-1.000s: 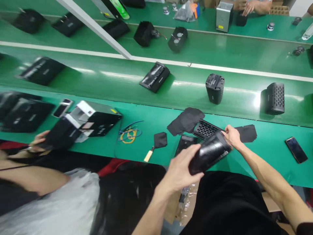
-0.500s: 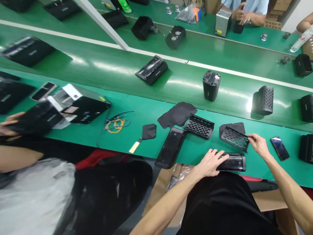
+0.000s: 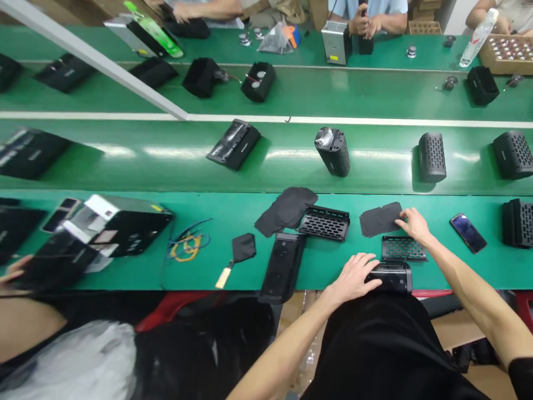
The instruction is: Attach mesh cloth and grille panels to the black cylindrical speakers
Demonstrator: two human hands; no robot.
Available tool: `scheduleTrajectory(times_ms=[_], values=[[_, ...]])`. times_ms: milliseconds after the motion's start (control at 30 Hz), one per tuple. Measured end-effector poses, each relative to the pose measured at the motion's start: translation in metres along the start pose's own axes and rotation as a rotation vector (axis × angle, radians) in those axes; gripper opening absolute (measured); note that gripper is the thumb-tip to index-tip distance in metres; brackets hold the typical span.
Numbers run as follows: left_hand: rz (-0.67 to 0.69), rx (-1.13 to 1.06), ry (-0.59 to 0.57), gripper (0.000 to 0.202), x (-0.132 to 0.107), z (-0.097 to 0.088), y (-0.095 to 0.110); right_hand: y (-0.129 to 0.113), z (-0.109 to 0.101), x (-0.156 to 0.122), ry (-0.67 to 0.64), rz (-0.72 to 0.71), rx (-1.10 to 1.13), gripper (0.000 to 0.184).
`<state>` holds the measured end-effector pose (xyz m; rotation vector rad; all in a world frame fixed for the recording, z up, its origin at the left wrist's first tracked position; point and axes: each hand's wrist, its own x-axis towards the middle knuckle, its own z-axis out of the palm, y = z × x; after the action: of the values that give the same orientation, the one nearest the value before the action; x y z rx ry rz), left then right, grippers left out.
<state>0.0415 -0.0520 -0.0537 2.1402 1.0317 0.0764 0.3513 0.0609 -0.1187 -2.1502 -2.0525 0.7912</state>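
Observation:
My left hand (image 3: 356, 275) grips the left end of a glossy black speaker housing (image 3: 393, 278), thumb on the near side and fingers over the top, at the table's front edge. With fingertips pinched at its right corner, my right hand (image 3: 414, 225) takes hold of a thin black sheet (image 3: 381, 218) on a small stack. Between the two hands a perforated black grille (image 3: 403, 249) lies flat. Left of these are a second grille (image 3: 327, 223), its hollow side up, another black housing (image 3: 283, 264), and a fanned pile of black sheets (image 3: 287, 208).
A phone (image 3: 468, 232) lies to the right. Leftward are a black pad with a pale tag (image 3: 244, 247), coiled wires (image 3: 187, 247) and a boxy device (image 3: 129, 228) beside a co-worker's hand (image 3: 16, 272). Speakers (image 3: 333, 151) stand on the green belt (image 3: 291, 166) beyond.
My right hand has put the grille down beside the housing and moved up to the sheet stack. My left hand stays on the housing. The view has turned and levelled.

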Motion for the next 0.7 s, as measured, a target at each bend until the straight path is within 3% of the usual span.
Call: scheduleTrajectory(times_ms=[100, 167, 300, 367, 433, 467, 600, 700], values=[[-0.031, -0.12, 0.165, 0.037, 0.008, -0.008, -0.005, -0.02, 0.007, 0.016, -0.038, -0.003, 0.002, 0.011], [-0.039, -0.17, 0.266, 0.032, 0.017, -0.015, -0.011, -0.025, 0.002, 0.019, -0.057, -0.023, 0.01, 0.013], [-0.05, -0.2, 0.412, 0.032, 0.049, -0.027, -0.016, -0.033, -0.027, 0.012, -0.086, -0.119, 0.05, 0.014], [-0.029, -0.194, 0.456, 0.049, 0.071, -0.03, -0.013, -0.04, -0.045, 0.007, -0.105, -0.168, 0.08, 0.013], [-0.006, -0.205, 0.464, 0.07, 0.093, -0.03, -0.007, -0.046, -0.063, -0.002, -0.155, -0.194, 0.205, 0.015], [-0.005, -0.23, 0.456, 0.07, 0.103, -0.029, -0.003, -0.048, -0.071, -0.007, -0.189, -0.19, 0.316, 0.017], [-0.07, -0.481, 0.399, 0.021, 0.12, -0.026, 0.007, -0.046, -0.09, -0.031, -0.226, -0.034, 0.821, 0.033], [-0.091, -0.75, 0.324, 0.019, 0.12, -0.021, 0.014, -0.039, -0.088, -0.048, -0.17, 0.153, 0.984, 0.047]])
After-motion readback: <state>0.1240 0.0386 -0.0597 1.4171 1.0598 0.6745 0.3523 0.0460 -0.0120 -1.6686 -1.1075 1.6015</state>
